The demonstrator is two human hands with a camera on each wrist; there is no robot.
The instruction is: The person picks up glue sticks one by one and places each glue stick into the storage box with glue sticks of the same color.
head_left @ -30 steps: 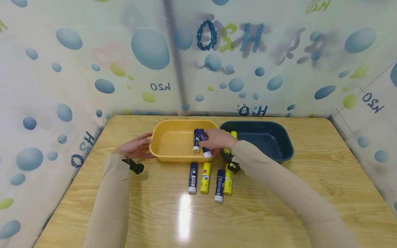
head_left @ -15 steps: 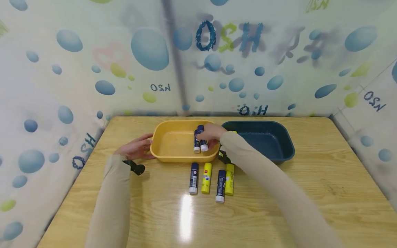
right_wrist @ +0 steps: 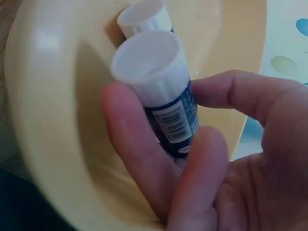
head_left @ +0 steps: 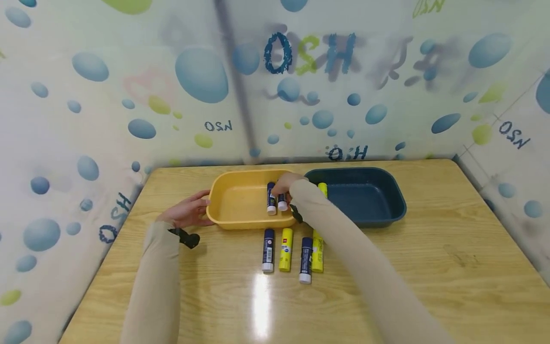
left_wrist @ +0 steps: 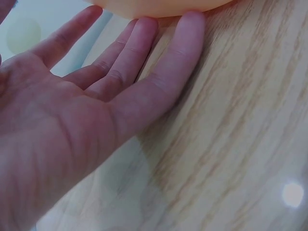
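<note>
My left hand rests against the left end of the yellow tray, its fingertips touching the wall with the fingers extended, as the left wrist view shows. Inside the tray's right part, my right hand pinches a dark blue glue stick between its fingers. That stick's white base faces the right wrist camera, with a barcode label below it. Right beside it in the tray lies a second dark blue glue stick. The right hand partly hides the held stick in the head view.
A dark blue tray stands just right of the yellow one, with a yellow glue stick at its left end. In front lie two dark glue sticks and two yellow glue sticks on the wooden table. A patterned wall rises behind.
My right hand has moved left and down into the yellow tray, bringing the dark glue stick alongside the other one. The left hand has stayed at the tray's left end.
</note>
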